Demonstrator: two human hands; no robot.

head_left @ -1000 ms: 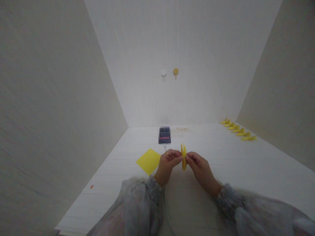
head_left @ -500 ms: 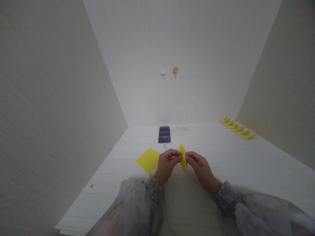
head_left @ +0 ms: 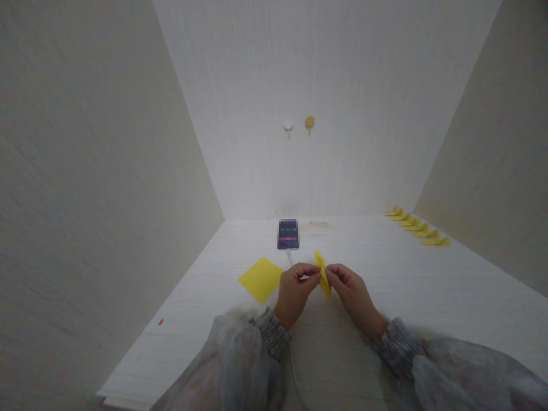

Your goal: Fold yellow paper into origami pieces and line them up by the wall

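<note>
Both of my hands pinch a small folded yellow paper piece (head_left: 323, 273) just above the white table (head_left: 428, 297). My left hand (head_left: 296, 288) grips its left side with thumb and fingers pressed together; a ring shows on one finger. My right hand (head_left: 351, 292) pinches its right side the same way. The piece stands on edge, tilted, with its top leaning left. A flat yellow paper square (head_left: 261, 279) lies on the table just left of my left hand.
A phone (head_left: 288, 234) with a white cable lies beyond my hands. Several folded yellow paper pieces (head_left: 417, 228) sit in a row along the right wall. Two round hooks (head_left: 299, 124) are on the back wall. A tiny red speck (head_left: 161, 322) lies near the left edge.
The folded piece has tilted in my fingers, its lower end swinging right. Both hands keep their pinch and have shifted slightly right in the view.
</note>
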